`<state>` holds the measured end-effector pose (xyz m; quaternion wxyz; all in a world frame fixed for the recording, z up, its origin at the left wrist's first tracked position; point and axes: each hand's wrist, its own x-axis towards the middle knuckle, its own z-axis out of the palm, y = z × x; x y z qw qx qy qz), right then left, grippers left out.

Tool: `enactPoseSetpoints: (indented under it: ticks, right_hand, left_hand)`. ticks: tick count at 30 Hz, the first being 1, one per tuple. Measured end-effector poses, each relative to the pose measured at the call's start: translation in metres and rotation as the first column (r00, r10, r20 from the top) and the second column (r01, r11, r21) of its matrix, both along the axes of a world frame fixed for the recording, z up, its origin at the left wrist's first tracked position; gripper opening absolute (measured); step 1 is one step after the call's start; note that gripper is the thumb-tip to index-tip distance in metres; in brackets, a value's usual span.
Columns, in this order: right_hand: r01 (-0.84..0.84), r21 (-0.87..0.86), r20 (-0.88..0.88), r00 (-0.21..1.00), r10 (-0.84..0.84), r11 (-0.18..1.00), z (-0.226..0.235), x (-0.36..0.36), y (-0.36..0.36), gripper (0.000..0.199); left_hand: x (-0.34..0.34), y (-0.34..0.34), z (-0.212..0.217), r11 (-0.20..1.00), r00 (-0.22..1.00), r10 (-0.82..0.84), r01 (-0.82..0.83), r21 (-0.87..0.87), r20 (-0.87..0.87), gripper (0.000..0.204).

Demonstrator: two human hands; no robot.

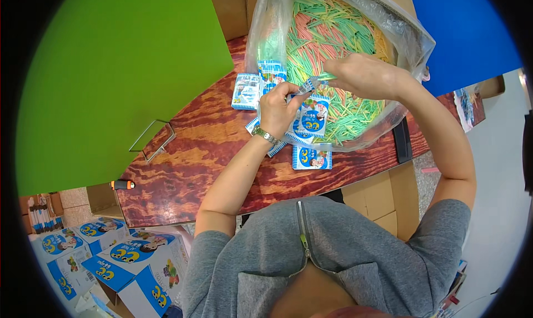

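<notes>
My left hand (pixel 277 111), wearing a metal watch on the wrist, pinches a small blue-and-white packet (pixel 308 86) by its side. My right hand (pixel 365 76) is closed around a few thin pale green sticks (pixel 326 76), whose ends meet the packet's mouth. Both hands are above a big clear plastic bag (pixel 270 13), which is full of loose green, pink and orange sticks (pixel 347 46). Printed blue-and-white packets (pixel 246 90) lie beside the bag, and another packet (pixel 311 118) rests just below my hands. How deep the sticks reach into the held packet is hidden.
The reddish wood-grain table (pixel 194 179) carries a wire stand (pixel 161 140) and an orange-and-black object (pixel 122 184) at its left edge. A green panel (pixel 127 68) rises at left, a blue panel (pixel 466 35) at right. Printed cartons (pixel 139 262) stand low at left.
</notes>
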<state>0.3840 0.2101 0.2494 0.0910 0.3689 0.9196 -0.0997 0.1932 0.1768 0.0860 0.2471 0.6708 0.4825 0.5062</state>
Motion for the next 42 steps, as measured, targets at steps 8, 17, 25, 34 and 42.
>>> enactPoseSetpoints:
  ticks: [8, 17, 25, 34, 42]
  right_hand:
    - [-0.001, -0.014, 0.331, 0.944, 0.006, 1.0, 0.008, -0.025, 0.01, 0.02]
    - [-0.034, 0.064, 0.525, 0.851, -0.005, 0.997, 0.012, -0.047, 0.011, 0.009]
    - [-0.125, 0.172, 0.486, 0.874, 0.026, 0.977, 0.021, -0.051, 0.0, 0.007]
    - [-0.08, 0.205, 0.441, 0.897, -0.019, 0.976, 0.018, -0.029, 0.006, 0.015]
    - [-0.121, 0.147, 0.488, 0.872, 0.035, 0.982, 0.039, -0.046, 0.005, 0.023]
  left_hand:
    - [0.0, -0.002, 0.004, 0.998, 0.999, -0.003, 0.006, 0.06, -0.048, 0.021]
    - [0.003, 0.0, 0.011, 0.983, 0.993, 0.02, 0.001, 0.186, -0.112, 0.022]
    - [0.007, 0.0, 0.02, 0.998, 0.999, -0.016, 0.019, 0.061, -0.045, 0.02]
    - [0.013, 0.002, 0.014, 0.989, 1.0, 0.019, -0.017, 0.149, -0.008, 0.019]
    - [0.013, 0.008, 0.022, 0.918, 0.995, -0.019, 0.056, 0.392, -0.097, 0.022]
